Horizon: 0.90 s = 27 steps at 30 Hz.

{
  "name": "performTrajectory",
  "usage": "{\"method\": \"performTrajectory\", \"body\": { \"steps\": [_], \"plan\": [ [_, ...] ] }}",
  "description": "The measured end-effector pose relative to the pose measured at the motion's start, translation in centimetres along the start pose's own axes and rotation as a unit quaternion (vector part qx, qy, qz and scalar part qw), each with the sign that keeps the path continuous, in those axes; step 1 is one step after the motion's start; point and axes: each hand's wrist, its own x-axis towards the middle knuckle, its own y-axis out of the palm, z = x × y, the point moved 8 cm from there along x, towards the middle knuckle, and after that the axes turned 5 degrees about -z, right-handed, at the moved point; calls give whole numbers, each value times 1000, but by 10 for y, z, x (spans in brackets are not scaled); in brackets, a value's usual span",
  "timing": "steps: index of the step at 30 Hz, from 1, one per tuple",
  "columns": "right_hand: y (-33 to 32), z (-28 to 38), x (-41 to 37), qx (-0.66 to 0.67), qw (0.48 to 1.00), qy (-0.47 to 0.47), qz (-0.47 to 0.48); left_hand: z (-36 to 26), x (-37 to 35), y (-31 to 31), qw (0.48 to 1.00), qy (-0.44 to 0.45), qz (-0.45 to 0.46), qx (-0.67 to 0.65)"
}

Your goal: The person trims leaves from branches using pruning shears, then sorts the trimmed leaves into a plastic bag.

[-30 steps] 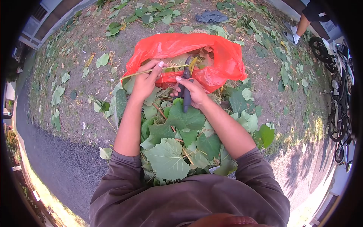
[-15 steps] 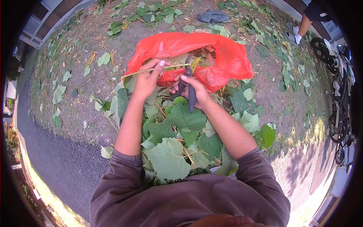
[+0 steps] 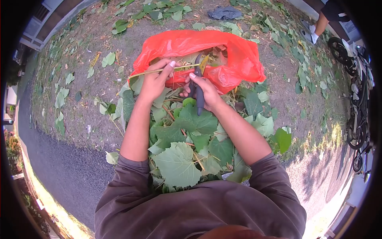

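My left hand point(image 3: 158, 77) pinches a thin pale-green stem point(image 3: 139, 73), whose right end reaches to the blades of the pruning shears point(image 3: 200, 95). My right hand point(image 3: 203, 89) is wrapped round the dark handles of those shears, blades pointing away from me. Both hands are at the near rim of a red plastic bag point(image 3: 179, 42). Its mouth is open, with cut plant pieces inside. Below my hands, between my forearms, lies a heap of large green leaves point(image 3: 177, 165) with stems.
Cut leaves point(image 3: 61, 98) are scattered over the bare soil. A dark crumpled cloth or bag point(image 3: 225, 14) lies beyond the red bag. Another person's leg point(image 3: 320, 27) shows at upper right, near parked motorcycles point(image 3: 358, 99). Grey paving point(image 3: 67, 167) runs along the lower left.
The handles of the pruning shears have drawn closer together at the stem. The red bag and both hands have shifted only slightly in view.
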Motion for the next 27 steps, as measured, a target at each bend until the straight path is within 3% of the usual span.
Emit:
{"method": "performTrajectory", "body": {
  "steps": [4, 10, 12, 14, 17, 21, 24, 27],
  "plan": [
    [-1, -1, -1, -51, 998, -17, -45, 0, 1, 3, 1000, 0, 4, 3],
    [-9, 2, -4, -14, 993, -12, -117, 7, 6, 7, 999, 49, -8, -4],
    [-12, 3, -1, -37, 994, -18, -97, 11, 5, 2, 997, -15, -30, -68],
    [-1, -1, 1, 3, 1000, 5, -23, 5, 4, 1, 995, -28, -34, -87],
    [6, 0, 1, 10, 1000, -17, 9, 10, 4, 0, 996, -27, -25, -76],
    [0, -2, 2, 22, 1000, -6, -8, 4, 1, 13, 1000, 14, 27, -8],
    [-1, 0, 1, 46, 999, -10, -27, 6, 0, 14, 999, -15, 28, -25],
    [-4, -3, -1, -6, 999, -6, -37, 2, 0, 14, 1000, 11, 28, -4]
  ]
}}
